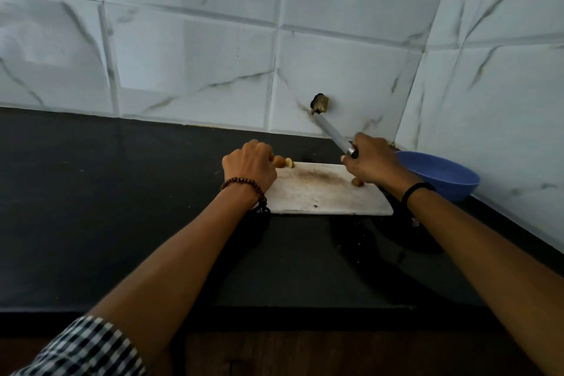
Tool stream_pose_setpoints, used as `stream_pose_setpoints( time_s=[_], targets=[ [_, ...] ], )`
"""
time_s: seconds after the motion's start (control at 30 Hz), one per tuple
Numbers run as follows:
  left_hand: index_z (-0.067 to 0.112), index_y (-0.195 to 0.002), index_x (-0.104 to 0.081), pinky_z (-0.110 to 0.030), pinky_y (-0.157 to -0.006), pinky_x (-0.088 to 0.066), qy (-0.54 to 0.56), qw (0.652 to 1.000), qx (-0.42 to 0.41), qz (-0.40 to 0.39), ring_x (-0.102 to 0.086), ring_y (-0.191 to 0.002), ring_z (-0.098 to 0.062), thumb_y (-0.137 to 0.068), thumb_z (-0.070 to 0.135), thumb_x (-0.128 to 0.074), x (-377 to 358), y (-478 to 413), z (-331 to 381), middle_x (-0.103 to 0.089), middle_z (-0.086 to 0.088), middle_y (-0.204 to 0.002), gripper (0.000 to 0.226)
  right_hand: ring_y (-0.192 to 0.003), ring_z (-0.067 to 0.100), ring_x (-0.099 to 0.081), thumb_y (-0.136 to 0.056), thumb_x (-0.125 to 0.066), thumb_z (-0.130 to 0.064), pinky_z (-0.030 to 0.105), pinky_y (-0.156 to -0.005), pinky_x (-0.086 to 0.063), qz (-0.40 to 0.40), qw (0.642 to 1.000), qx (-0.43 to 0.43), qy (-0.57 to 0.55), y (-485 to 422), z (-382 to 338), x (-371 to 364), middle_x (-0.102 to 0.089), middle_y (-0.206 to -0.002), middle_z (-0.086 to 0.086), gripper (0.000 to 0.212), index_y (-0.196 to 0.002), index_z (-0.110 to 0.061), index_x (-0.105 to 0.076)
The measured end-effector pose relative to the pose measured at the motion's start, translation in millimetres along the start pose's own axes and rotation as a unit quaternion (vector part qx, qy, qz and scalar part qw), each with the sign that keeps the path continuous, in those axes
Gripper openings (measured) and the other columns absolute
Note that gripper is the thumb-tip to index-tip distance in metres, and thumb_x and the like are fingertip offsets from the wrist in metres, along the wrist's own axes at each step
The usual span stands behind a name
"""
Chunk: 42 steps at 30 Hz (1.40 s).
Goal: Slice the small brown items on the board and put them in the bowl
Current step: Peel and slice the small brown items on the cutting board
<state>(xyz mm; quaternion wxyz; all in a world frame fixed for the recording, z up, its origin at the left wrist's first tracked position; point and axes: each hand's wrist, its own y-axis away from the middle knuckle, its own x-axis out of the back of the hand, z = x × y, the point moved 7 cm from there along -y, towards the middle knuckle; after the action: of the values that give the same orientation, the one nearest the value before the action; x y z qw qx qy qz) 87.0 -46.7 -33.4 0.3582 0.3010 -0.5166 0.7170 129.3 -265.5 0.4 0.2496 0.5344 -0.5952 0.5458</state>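
Note:
A white cutting board [317,192] lies on the black counter. My left hand [250,169] rests at its far left corner, fingers curled onto a small brown item [279,161]; cut pieces [290,163] lie beside it. My right hand [374,162] grips a knife [332,133] by the handle, blade lifted and pointing up toward the wall. Another brown piece [357,182] lies on the board just under that hand. A blue bowl [442,175] stands to the right of the board.
The black counter [122,207] stretches left and toward me. White marble-look tiles [198,55] close off the back and the right side. A small dark fitting [319,103] sticks out of the back wall. A dark round object [409,232] sits under my right forearm.

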Motion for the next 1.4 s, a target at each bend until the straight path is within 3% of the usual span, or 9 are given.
stream_pose_setpoints(
  time_s=[0.33, 0.57, 0.77, 0.97, 1.1, 1.2, 1.3, 1.4],
  targets=[
    [0.022, -0.102, -0.066, -0.034, -0.072, -0.05, -0.024, 1.0, -0.008, -0.002, -0.062, -0.085, -0.02, -0.093, 0.028, -0.053, -2.6, 0.0, 1.7, -0.06, 0.001, -0.107, 0.017, -0.069, 0.017, -0.057, -0.086, -0.073, -0.023, 0.025, -0.05, -0.042, -0.058, 0.992, 0.023, -0.111, -19.9, -60.4, -52.7, -0.063, -0.086, 0.007, 0.021, -0.095, -0.007, -0.064],
    [0.022, -0.107, -0.065, -0.032, -0.07, -0.044, -0.027, 0.999, -0.02, 0.005, -0.063, -0.092, -0.022, -0.096, 0.032, -0.049, 0.6, 2.5, 5.8, -0.06, 0.001, -0.111, 0.022, -0.073, 0.02, -0.058, -0.082, -0.077, -0.019, 0.034, -0.061, -0.05, -0.06, 0.99, 0.011, -0.128, -31.2, -73.9, -65.3, -0.065, -0.089, 0.011, 0.022, -0.094, -0.004, -0.065],
    [0.022, -0.107, -0.067, -0.034, -0.074, -0.047, -0.004, 1.0, -0.023, 0.004, -0.063, -0.093, -0.024, -0.096, 0.032, -0.049, 3.7, 2.5, 7.4, -0.06, 0.0, -0.11, 0.023, -0.061, 0.015, -0.061, -0.079, -0.077, -0.014, 0.022, -0.044, -0.044, -0.066, 0.984, -0.018, -0.164, -15.2, -48.9, -44.9, -0.069, -0.083, 0.008, 0.017, -0.091, -0.013, -0.066],
    [0.026, -0.103, -0.068, -0.032, -0.071, -0.047, 0.044, 0.996, -0.075, -0.014, -0.062, -0.09, -0.02, -0.096, 0.033, -0.051, -1.1, 6.6, 20.6, -0.06, 0.003, -0.108, 0.019, -0.04, 0.003, -0.053, -0.075, -0.085, -0.016, 0.02, -0.037, -0.04, -0.162, 0.963, -0.018, -0.214, 26.9, -36.1, -30.0, -0.067, -0.065, 0.004, 0.026, -0.091, -0.014, -0.064],
    [0.029, -0.108, -0.068, -0.034, -0.08, -0.049, 0.055, 0.989, -0.115, -0.069, -0.061, -0.099, -0.017, -0.096, 0.039, -0.053, -6.2, 9.4, 28.8, -0.062, 0.005, -0.112, 0.022, -0.036, 0.005, -0.048, -0.08, -0.079, -0.018, 0.019, -0.036, -0.038, -0.131, 0.961, -0.062, -0.233, 38.2, -25.6, -19.4, -0.068, -0.069, 0.006, 0.021, -0.096, -0.015, -0.064],
    [0.032, -0.111, -0.068, -0.043, -0.093, -0.045, 0.063, 0.983, -0.135, -0.103, -0.06, -0.104, -0.015, -0.093, 0.048, -0.053, -10.4, 13.1, 33.7, -0.063, 0.01, -0.113, 0.028, -0.043, 0.007, -0.054, -0.088, -0.071, -0.022, 0.019, -0.041, -0.041, -0.101, 0.967, -0.077, -0.223, 44.6, -20.2, -11.1, -0.072, -0.074, 0.004, 0.013, -0.097, -0.016, -0.063],
    [0.034, -0.118, -0.065, -0.03, -0.084, -0.035, 0.06, 0.98, -0.149, -0.117, -0.057, -0.109, -0.012, -0.092, 0.053, -0.053, -10.7, 17.1, 42.1, -0.063, 0.012, -0.115, 0.035, -0.056, 0.01, -0.06, -0.093, -0.065, -0.027, 0.021, -0.047, -0.045, -0.102, 0.966, -0.074, -0.225, 52.4, -18.0, -10.0, -0.074, -0.08, 0.004, 0.013, -0.097, -0.016, -0.062],
    [0.036, -0.12, -0.065, -0.029, -0.08, -0.03, 0.059, 0.979, -0.148, -0.125, -0.056, -0.112, -0.01, -0.091, 0.053, -0.054, -10.5, 19.4, 47.1, -0.063, 0.013, -0.118, 0.035, -0.06, 0.014, -0.061, -0.096, -0.061, -0.03, 0.024, -0.051, -0.048, -0.116, 0.966, -0.071, -0.219, 63.4, -16.8, -11.2, -0.072, -0.081, 0.007, 0.015, -0.101, -0.016, -0.062]
  ],
)
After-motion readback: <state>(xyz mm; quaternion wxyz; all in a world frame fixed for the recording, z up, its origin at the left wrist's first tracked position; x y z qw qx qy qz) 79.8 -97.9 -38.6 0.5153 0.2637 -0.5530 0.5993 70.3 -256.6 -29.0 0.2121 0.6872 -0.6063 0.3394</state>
